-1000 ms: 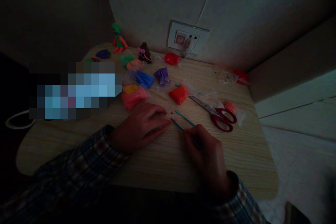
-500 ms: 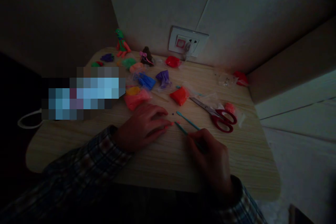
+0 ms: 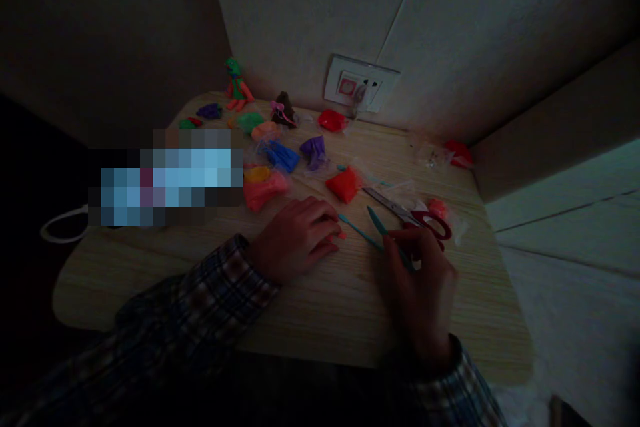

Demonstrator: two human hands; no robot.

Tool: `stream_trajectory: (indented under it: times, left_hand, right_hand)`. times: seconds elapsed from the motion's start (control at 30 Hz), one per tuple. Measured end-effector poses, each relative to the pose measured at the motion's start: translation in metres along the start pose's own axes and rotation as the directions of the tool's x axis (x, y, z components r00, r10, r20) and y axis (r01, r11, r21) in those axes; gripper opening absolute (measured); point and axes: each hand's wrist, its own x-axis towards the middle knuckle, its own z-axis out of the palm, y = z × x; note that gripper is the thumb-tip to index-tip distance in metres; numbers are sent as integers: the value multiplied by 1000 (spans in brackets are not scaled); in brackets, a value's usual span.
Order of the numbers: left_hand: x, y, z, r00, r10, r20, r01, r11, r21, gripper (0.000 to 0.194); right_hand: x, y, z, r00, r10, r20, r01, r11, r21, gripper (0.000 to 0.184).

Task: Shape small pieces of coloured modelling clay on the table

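The scene is dim. My left hand (image 3: 295,240) lies knuckles-up on the wooden table (image 3: 310,320), its fingertips pressed on a tiny orange-red bit of clay (image 3: 342,235). My right hand (image 3: 419,280) pinches a thin teal modelling tool (image 3: 381,224) with its tip raised and pointing away from me. A second teal tool (image 3: 357,229) lies flat on the table between my hands. Red-handled scissors (image 3: 415,216) lie just beyond my right hand.
Several small bags of coloured clay lie behind my hands: pink (image 3: 264,191), orange-red (image 3: 344,184), blue (image 3: 281,156), purple (image 3: 314,151), green (image 3: 249,121). Small clay figures (image 3: 236,85) stand by the wall. A wall socket (image 3: 358,85) sits at the back. A blurred rectangle covers the left.
My right hand has lifted its teal tool off the clay bit and drawn it right, toward the scissors. My left hand keeps to the same spot by the clay bit.
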Motion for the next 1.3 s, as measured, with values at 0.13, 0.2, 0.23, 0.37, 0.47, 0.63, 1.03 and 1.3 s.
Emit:
stream_trajectory:
  times: [0.13, 0.2, 0.23, 0.37, 0.47, 0.63, 1.03, 1.3]
  left_hand:
    - [1, 3, 1, 1000, -22, -17, 21, 1000, -4, 10]
    - [0, 2, 1, 998, -46, -33, 46, 999, -20, 9]
    - [0, 2, 1, 998, -53, -32, 52, 998, -28, 8]
    - [0, 0, 2, 999, -34, -41, 32, 999, -40, 7]
    - [0, 1, 1, 998, -18, -56, 15, 998, -61, 8]
    - [0, 5, -5, 998, -48, -35, 45, 996, -72, 13]
    - [0, 0, -3, 998, -55, -24, 56, 997, 48, 9]
    - [0, 2, -6, 986, -80, -148, 74, 996, -43, 10]
  right_hand:
    - [3, 4, 2, 1000, -4, 28, 5, 999, -32, 4]
    - [4, 5, 2, 999, -32, 32, 34, 998, -54, 4]
    - [5, 6, 2, 998, -43, 36, 45, 997, -66, 4]
    - [7, 7, 2, 997, -44, 68, 52, 991, -120, 4]
    - [7, 6, 2, 998, -40, 51, 48, 988, -147, 4]
    - [5, -3, 2, 978, -150, 143, 162, 984, -76, 8]
    - [9, -22, 21, 931, -220, 291, 247, 967, -59, 5]
    - [9, -21, 19, 953, -187, 240, 169, 981, 94, 11]
